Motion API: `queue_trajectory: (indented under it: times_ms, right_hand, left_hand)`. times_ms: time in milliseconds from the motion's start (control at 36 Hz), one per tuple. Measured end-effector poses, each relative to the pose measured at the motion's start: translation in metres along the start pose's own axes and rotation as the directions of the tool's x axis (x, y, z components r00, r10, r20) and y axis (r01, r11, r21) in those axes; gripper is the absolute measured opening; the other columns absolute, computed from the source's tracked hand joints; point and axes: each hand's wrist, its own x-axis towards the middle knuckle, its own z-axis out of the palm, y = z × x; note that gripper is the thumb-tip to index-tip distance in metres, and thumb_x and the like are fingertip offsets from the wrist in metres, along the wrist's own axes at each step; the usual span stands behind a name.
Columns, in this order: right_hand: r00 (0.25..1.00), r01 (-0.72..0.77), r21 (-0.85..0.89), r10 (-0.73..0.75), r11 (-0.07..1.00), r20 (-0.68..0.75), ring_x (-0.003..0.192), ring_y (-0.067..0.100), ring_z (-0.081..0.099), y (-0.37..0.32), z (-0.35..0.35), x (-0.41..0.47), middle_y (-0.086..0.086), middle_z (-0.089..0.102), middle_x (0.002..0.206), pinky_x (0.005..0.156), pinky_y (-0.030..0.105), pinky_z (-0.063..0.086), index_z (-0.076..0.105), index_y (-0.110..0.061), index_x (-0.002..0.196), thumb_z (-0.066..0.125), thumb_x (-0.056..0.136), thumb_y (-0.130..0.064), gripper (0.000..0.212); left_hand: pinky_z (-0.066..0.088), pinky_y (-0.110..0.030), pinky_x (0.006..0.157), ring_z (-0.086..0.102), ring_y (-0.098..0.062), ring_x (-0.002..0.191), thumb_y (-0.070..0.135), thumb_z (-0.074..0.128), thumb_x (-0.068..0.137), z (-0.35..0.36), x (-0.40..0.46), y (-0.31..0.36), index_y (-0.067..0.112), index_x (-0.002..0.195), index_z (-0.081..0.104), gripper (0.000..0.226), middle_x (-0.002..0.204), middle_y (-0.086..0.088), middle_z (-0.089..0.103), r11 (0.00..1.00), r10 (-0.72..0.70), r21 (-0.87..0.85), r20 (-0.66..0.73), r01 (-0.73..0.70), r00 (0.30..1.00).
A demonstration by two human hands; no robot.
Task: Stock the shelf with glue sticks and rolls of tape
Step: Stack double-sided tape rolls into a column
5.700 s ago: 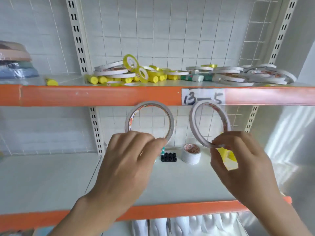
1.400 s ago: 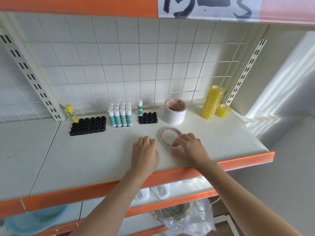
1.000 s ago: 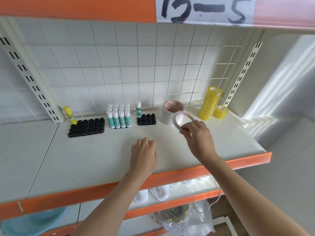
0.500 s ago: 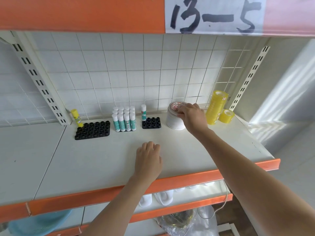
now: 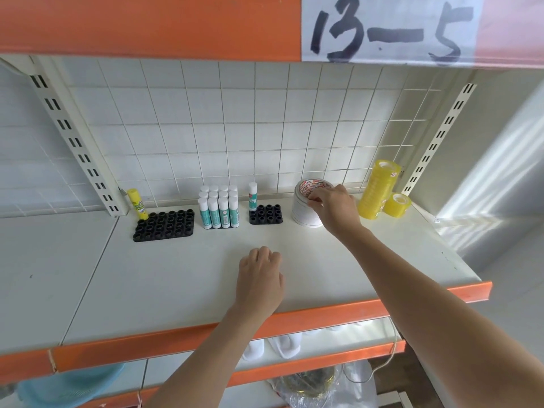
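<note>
A stack of white tape rolls (image 5: 304,214) with a red-printed core stands at the back of the white shelf (image 5: 176,278). My right hand (image 5: 334,209) reaches over it, and its fingertips pinch the right rim of the top roll. My left hand (image 5: 259,279) rests palm down on the shelf near the front edge and holds nothing. Several green-and-white glue sticks (image 5: 219,207) stand in a block to the left of the stack. One more glue stick (image 5: 252,195) stands in a small black tray (image 5: 266,215).
A larger black holder tray (image 5: 164,225) lies further left with a yellow glue stick (image 5: 137,203) at its corner. A tall yellow tape stack (image 5: 378,188) and one yellow roll (image 5: 397,205) stand at the right. The orange upper shelf edge carries a "13-5" label (image 5: 388,28).
My right hand lifted the thin tape roll from the front of the shelf and carried it back onto the white stack. My left hand stayed resting on the shelf.
</note>
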Motion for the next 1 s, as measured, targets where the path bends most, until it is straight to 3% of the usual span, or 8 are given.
queue_trajectory:
  times_ms: [500, 694, 861, 1000]
  right_hand:
    - [0.996, 0.085, -0.170, -0.086, 0.982, 0.003, 0.109, 0.029, 0.046, -0.004, 0.001, -0.003, 0.005, 0.067, 0.100, 0.076, 0.034, 0.030, 0.064, -0.013, 0.107, 0.056, 0.093, -0.032, 0.025]
    - [0.998, 0.060, -0.135, -0.057, 0.989, 0.029, 0.108, 0.028, 0.045, -0.007, -0.003, 0.000, 0.006, 0.067, 0.096, 0.075, 0.033, 0.027, 0.065, -0.013, 0.101, 0.059, 0.092, -0.030, 0.020]
    - [0.998, 0.061, -0.200, -0.054, 0.978, 0.039, 0.116, 0.028, 0.044, -0.013, -0.005, -0.007, 0.005, 0.056, 0.125, 0.086, 0.038, 0.037, 0.059, -0.015, 0.121, 0.054, 0.094, -0.032, 0.033]
    - [0.996, 0.071, -0.168, -0.079, 0.983, -0.041, 0.113, 0.033, 0.046, -0.017, -0.007, -0.025, 0.010, 0.054, 0.124, 0.084, 0.042, 0.039, 0.058, -0.010, 0.118, 0.054, 0.093, -0.025, 0.029]
  left_hand:
    - [0.049, -0.039, 0.062, 0.055, -0.026, 0.074, 0.011, 0.072, 0.062, -0.002, 0.000, 0.001, 0.016, 0.078, 0.059, 0.021, 0.079, -0.002, 0.055, 1.000, -0.012, -0.002, 0.014, 0.012, 1.000]
    - [0.049, -0.039, 0.063, 0.055, -0.026, 0.075, 0.011, 0.070, 0.063, -0.003, 0.000, 0.001, 0.015, 0.079, 0.060, 0.019, 0.081, -0.003, 0.056, 1.000, -0.017, -0.016, 0.027, 0.018, 0.999]
    - [0.049, -0.039, 0.063, 0.055, -0.026, 0.075, 0.012, 0.071, 0.063, -0.004, 0.001, 0.000, 0.015, 0.080, 0.060, 0.020, 0.081, -0.003, 0.056, 1.000, -0.015, -0.014, 0.036, 0.016, 0.999]
    - [0.049, -0.039, 0.066, 0.054, -0.026, 0.078, 0.012, 0.066, 0.069, -0.005, 0.001, 0.001, 0.015, 0.083, 0.060, 0.015, 0.084, -0.003, 0.056, 0.999, -0.026, -0.023, 0.079, 0.028, 0.997]
